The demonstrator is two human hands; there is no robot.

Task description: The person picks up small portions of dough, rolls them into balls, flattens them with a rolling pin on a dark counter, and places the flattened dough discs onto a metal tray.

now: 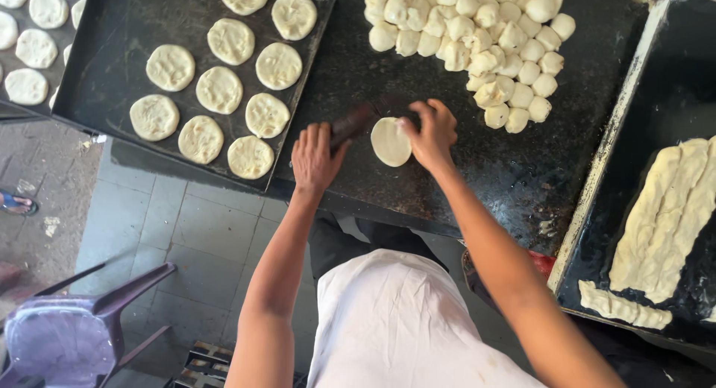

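fingers (pixel 412 124) pinch soft, flat round dough disc (pixel 390 142).

Under my hands the dough disc (pixel 391 141) is pale cream, like the heap of dough balls (pixel 477 41), against a black speckled worktop (pixel 477 149). The rolling pin (pixel 350 125) is dark reddish-brown, the tray (pixel 112 30) black. My apron (pixel 395 321) is white, the chair (pixel 67 332) purple, the floor tiles (pixel 194 224) grey.

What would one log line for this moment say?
left hand: on dark rolling pin | right hand: on flat dough disc | dough balls: heaped behind
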